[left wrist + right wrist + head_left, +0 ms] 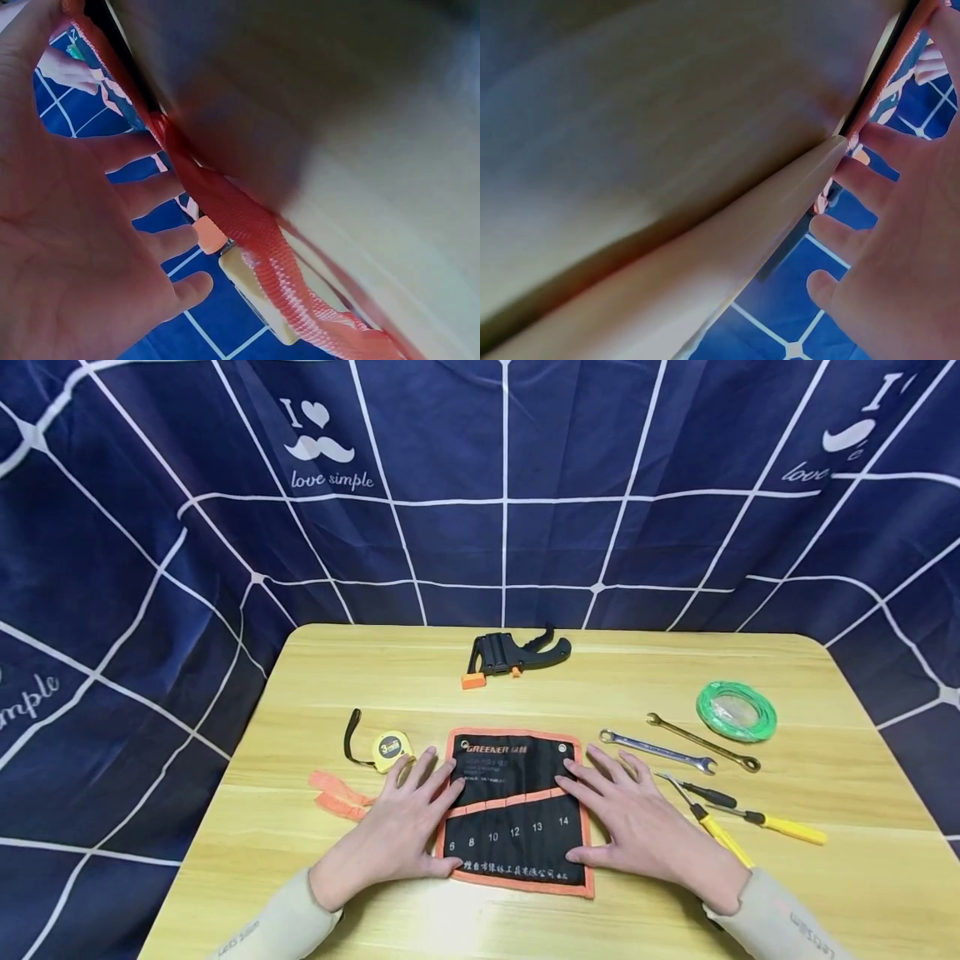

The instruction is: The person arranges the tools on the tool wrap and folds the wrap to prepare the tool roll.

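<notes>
A black tool pouch (514,852) with orange edging lies flat on the table, its lower pocket printed with sizes from 6 to 14. My left hand (401,827) rests along its left edge, fingers spread and fingertips on the cloth. On the opposite edge, my right hand (637,822) lies the same way, thumb near the lower corner. From the left side of the pouch trails an orange strap (337,795), partly hidden under the left hand; the left wrist view shows this strap (225,202) close beside the fingers. In the right wrist view the fingers (877,187) reach the pouch's orange edge (892,71).
A yellow tape measure (392,750) sits beyond the left hand. A black clamp (513,652) lies at the back. To the right are two wrenches (660,750) (705,742), a coil of green wire (761,722) and several screwdrivers (795,829), one partly behind the right wrist.
</notes>
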A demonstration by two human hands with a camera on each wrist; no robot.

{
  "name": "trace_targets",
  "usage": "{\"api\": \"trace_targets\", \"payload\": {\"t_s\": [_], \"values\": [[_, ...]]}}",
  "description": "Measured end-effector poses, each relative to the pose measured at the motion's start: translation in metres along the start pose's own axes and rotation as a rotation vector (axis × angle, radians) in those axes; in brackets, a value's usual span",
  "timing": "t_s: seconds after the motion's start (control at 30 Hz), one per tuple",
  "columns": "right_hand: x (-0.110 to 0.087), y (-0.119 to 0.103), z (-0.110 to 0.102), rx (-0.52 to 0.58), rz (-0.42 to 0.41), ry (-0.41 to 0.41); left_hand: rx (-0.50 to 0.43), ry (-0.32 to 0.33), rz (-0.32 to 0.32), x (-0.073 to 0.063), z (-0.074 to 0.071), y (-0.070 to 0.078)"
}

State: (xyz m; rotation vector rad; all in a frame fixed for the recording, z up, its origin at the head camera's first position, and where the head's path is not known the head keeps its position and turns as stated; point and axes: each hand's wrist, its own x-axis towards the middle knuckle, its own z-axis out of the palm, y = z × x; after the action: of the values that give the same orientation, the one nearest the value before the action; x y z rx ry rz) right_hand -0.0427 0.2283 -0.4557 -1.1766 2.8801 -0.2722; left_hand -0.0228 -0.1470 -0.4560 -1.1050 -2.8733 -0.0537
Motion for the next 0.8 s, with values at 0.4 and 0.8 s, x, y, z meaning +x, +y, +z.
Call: {"api": "trace_targets", "payload": {"t_s": [0.4, 0.8], "values": [[-0.003, -0.008, 0.003, -0.048, 0.044, 0.039, 0.024, -0.029, 0.013, 0.015, -0.002, -0.004], [-0.004, -0.013, 0.007, -0.067, 0.067, 0.069, 0.026, -0.097, 0.002, 0.025, -0.008, -0.009]]}}
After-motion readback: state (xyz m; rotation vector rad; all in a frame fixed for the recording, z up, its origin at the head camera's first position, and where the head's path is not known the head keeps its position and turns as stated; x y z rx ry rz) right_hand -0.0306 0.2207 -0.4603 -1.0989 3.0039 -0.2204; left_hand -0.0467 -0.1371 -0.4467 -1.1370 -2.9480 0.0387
